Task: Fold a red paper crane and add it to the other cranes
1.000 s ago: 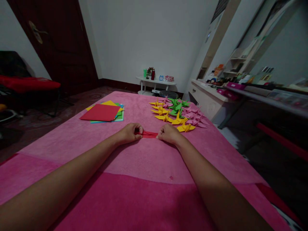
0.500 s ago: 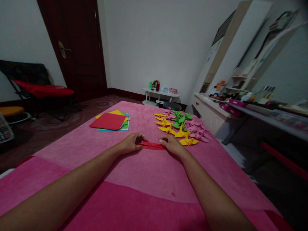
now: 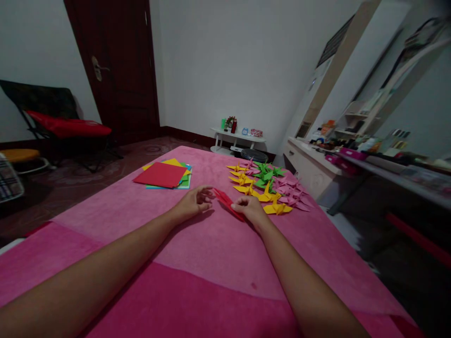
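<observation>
Red paper, folded to a narrow strip (image 3: 227, 202), lies just left of the cranes (image 3: 265, 184) on the pink bench (image 3: 211, 246), slanting away from me. The right hand (image 3: 248, 207) has its grip closed on the strip's near end, thumb and fingers pinching it. The left hand (image 3: 192, 203), further left of the cranes, keeps a loose, half-open grip with nothing in it. Its fingertips are close by the strip's far tip, and I cannot tell whether they touch it. A stack of sheets (image 3: 162, 174) sits well left of the cranes, a red one on top. I judge this to be mid-fold, with the strip angled for a crease. As I read it, the next move calls for the left hand to pin the far tip so the edges line up before any pressing.
</observation>
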The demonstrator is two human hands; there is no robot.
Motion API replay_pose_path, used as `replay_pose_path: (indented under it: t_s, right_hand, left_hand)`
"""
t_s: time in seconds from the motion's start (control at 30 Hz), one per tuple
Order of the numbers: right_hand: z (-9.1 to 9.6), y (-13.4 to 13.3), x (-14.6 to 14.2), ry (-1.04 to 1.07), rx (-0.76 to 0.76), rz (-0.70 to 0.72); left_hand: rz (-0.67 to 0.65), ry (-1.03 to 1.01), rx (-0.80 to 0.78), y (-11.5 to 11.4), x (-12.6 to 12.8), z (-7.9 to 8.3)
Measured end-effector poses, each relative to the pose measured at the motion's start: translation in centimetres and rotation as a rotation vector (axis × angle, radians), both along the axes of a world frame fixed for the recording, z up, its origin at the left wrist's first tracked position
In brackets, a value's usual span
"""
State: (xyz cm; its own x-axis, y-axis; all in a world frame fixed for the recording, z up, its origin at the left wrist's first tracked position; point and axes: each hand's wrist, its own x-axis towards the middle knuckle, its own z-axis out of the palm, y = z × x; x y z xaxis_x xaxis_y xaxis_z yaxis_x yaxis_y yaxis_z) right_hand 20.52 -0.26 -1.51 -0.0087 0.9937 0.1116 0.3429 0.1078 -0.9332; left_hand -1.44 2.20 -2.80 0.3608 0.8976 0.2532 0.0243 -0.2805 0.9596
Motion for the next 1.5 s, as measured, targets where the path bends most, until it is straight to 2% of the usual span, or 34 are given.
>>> replay_pose_path:
  t_s: [0.1, 0.17, 0.23, 0.43, 0.63, 0.97, 1.13, 1.37, 1.5]
  right_hand:
    - [0.2, -0.1, -0.4, 0.241, -0.053, -0.081]
    - [0.2, -0.2, -0.8, 0.297, -0.029, -0.09]
    - [0.2, -0.3, -1.3, 0.265, 0.05, -0.091]
    - [-0.2, -0.9, -2.2, -0.092, 0.325, -0.222]
    - [0.2, -1.9, -2.3, -0.389, 0.539, -0.281]
    - [1.0, -3.3, -2.8, -0.765, 0.664, -0.228]
    - [1.3, -3.5, -2.9, -0.882, 0.708, -0.207]
    - [1.2, -3.8, -3.3, -0.862, 0.702, -0.194]
    - [1.3, -3.8, -3.3, -0.629, 0.705, -0.264]
  left_hand:
    - [0.125, -0.069, -0.168, -1.1, 1.1, 1.0]
    - [0.075, -0.051, -0.228, -1.9, 2.2, 1.4]
    - [0.051, -0.091, -0.247, -2.7, 3.5, 1.7]
    - [0.178, -0.313, -0.323, -3.1, 6.3, 1.6]
    - [0.218, -0.418, -0.386, -2.9, 7.0, 1.4]
    - [0.185, -0.548, -0.404, -3.2, 6.9, 1.2]
    - [0.174, -0.543, -0.389, -3.2, 6.7, 1.0]
    - [0.199, -0.508, -0.385, -3.3, 6.6, 1.5]
    - [0.213, -0.446, -0.344, -3.0, 6.4, 1.6]
